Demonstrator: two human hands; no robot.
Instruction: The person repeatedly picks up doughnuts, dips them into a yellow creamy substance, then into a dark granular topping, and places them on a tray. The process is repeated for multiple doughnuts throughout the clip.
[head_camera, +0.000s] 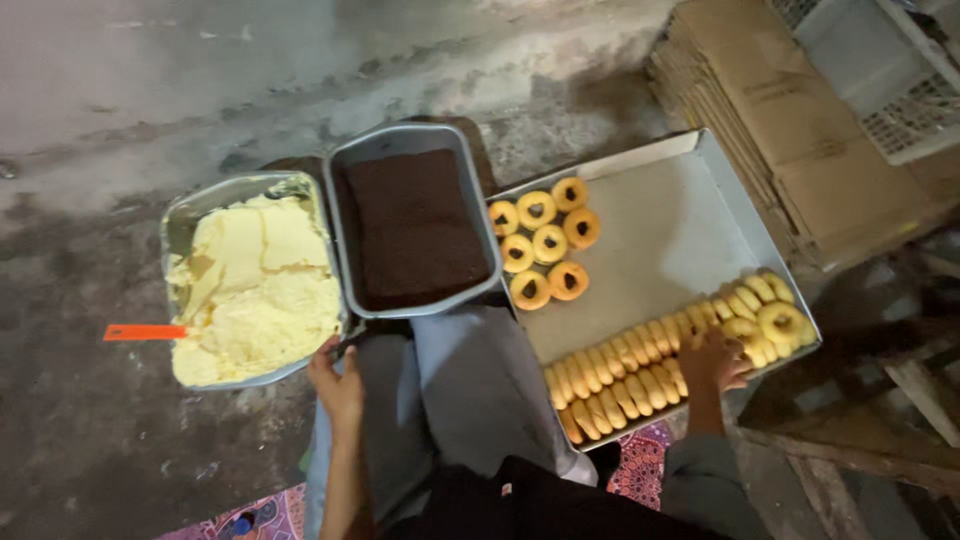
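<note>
We see the right hand (712, 362) lying on the row of plain doughnuts (640, 375) in the big tray (650, 250), fingers curled over a few; whether it actually grips one, we cannot tell. Just beyond its fingertips sits a flat ring (780, 322). Well away toward the left, seven filled doughnuts (545, 243) cluster at the tray's far corner. Left hand (338, 385) rests loosely open, holding nothing, touching the near corner of the cream pan (252, 285). Brown-crumb pan (415, 228) between the two hands; orange handle (145, 332) further left.
</note>
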